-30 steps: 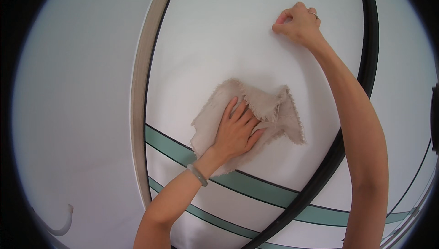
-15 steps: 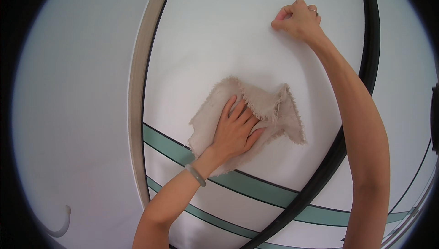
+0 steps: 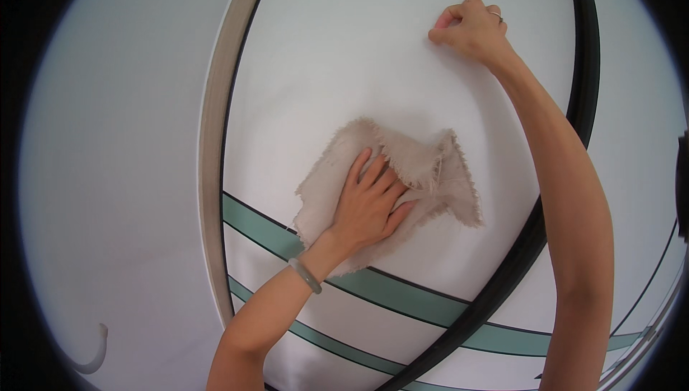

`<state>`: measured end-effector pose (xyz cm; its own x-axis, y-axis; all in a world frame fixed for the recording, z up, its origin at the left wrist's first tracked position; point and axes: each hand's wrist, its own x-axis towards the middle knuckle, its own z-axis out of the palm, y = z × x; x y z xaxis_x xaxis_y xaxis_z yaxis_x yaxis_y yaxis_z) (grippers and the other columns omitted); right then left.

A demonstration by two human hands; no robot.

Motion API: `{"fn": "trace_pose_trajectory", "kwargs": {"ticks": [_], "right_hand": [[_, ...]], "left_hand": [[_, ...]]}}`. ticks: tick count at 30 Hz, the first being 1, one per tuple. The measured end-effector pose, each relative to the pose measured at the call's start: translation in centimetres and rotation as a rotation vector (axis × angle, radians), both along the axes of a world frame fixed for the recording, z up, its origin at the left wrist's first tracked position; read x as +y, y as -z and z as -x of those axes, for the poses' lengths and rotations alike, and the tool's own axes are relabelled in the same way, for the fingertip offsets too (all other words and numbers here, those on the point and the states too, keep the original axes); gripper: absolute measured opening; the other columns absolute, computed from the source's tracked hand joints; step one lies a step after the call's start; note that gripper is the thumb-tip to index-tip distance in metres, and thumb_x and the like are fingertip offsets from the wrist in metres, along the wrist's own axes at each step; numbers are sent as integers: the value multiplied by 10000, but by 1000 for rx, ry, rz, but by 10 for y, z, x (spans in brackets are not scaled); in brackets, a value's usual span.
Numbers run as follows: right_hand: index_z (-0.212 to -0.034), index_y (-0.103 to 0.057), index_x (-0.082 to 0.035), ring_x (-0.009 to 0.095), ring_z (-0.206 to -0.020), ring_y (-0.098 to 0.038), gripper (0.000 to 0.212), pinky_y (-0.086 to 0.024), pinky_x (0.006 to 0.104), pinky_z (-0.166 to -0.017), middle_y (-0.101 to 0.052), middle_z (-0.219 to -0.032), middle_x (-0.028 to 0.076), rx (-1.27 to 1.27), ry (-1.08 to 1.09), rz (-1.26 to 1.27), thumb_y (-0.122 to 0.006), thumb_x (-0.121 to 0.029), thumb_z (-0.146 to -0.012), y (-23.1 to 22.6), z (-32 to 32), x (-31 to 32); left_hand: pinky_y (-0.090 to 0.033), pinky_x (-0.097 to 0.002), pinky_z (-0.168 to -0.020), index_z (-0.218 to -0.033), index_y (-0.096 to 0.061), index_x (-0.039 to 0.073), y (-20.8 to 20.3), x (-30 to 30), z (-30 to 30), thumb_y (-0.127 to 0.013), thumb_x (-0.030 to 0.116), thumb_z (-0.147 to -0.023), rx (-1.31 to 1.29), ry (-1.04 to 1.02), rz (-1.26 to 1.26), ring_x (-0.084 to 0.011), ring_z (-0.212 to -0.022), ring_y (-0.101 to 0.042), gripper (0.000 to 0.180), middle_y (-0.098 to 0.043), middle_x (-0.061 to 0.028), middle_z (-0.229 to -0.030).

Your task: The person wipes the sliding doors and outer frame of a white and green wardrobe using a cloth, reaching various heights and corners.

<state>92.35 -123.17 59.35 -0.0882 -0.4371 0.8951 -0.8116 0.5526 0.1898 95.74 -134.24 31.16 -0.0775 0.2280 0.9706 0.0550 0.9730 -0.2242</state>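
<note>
My left hand [image 3: 369, 204] lies flat with its fingers spread, pressing a beige cloth [image 3: 323, 183] with frayed edges against a white panel [image 3: 344, 53]. A folded-over flap of the cloth covers part of the fingertips, and its right corner stands loose. A pale bangle [image 3: 305, 276] circles the left wrist. Higher up and to the right, my right hand [image 3: 474, 32] is closed, thumb and forefinger pinched together close to the panel's surface. Whatever may be between those fingertips is too small or hidden to make out. One finger of that hand wears a ring.
Green stripes with black borders [image 3: 409, 295] cross the lower panel. A thick black curved strip [image 3: 502, 276] bounds it on the right, passing behind my right arm. Along the left runs a wood-toned frame [image 3: 212, 125]. A pale curved hook-like piece [image 3: 99, 351] sits at lower left.
Both hands hold almost the same places and poses. The right hand appears very slightly further right and up in view; the cloth stays under the left hand.
</note>
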Motion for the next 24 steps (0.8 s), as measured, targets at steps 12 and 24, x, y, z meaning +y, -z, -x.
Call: {"fn": "trace_pose_trajectory", "kwargs": {"ticks": [12,24], "right_hand": [[-747,-712,-150,324,-1093,-419,208,-320,429,-977,-581,-985,44,25,15,32,-732,-320,-629,1,0,-3],[-862,-540,-37,167,-824,-448,105,-384,276,-750,-518,-858,38,350,-447,29,-612,-49,-786,75,-14,149]], "left_hand": [[-202,-545,-1121,-1219,-598,88,1,-3,1,-593,309,-871,-10,-22,7,-334,-1206,-434,412,-572,-105,-1203],[-175,-565,-1108,-1380,-471,157,-56,-66,-13,-583,434,-870,115,-226,-168,-359,-1232,-441,591,-544,-153,-1252]]}}
